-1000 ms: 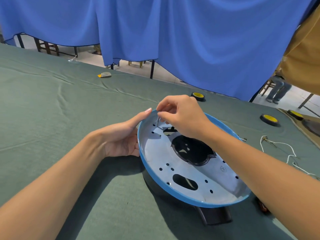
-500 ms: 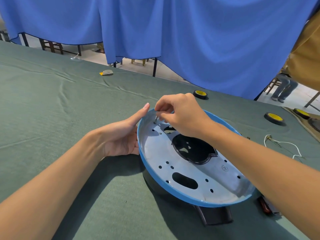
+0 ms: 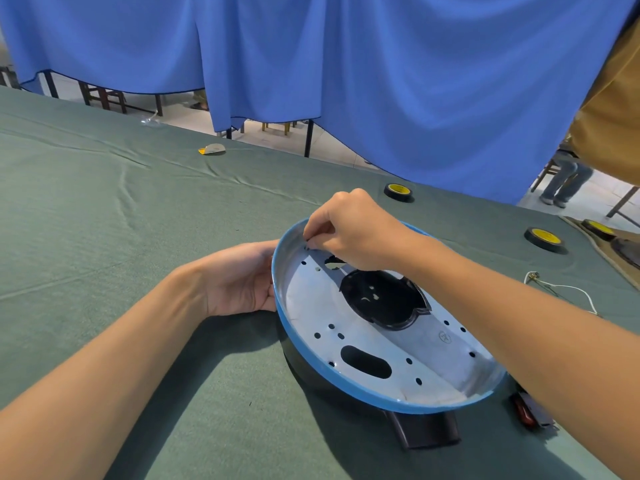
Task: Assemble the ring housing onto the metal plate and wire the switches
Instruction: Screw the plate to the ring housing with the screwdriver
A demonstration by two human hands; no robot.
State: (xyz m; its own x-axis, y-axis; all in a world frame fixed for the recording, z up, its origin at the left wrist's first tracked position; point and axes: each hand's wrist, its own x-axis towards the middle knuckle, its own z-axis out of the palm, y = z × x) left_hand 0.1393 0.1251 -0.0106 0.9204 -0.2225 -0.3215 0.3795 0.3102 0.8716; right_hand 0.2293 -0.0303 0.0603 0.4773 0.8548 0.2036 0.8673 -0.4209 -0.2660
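The round metal plate [image 3: 367, 344] with a blue rim lies tilted on the black ring housing [image 3: 308, 372], whose black centre shows through the plate's large cutout. My right hand [image 3: 356, 230] reaches over the plate's far left part and pinches a small screw [image 3: 309, 241] at a hole near the rim; the fingertips hide most of the screw. My left hand [image 3: 239, 278] rests against the outside of the left rim, palm toward the plate, fingertips hidden behind the edge.
A black handle [image 3: 426, 431] sticks out under the near rim. A red switch [image 3: 524, 412] lies by my right forearm and a white wire [image 3: 568, 289] beyond it. Three black-and-yellow tape rolls [image 3: 543, 237] sit at the far right. Another person [image 3: 609, 116] stands at the right edge.
My right hand has lowered the screw down to the hole in the plate. My left index finger has dropped from the top of the rim to the plate's side.
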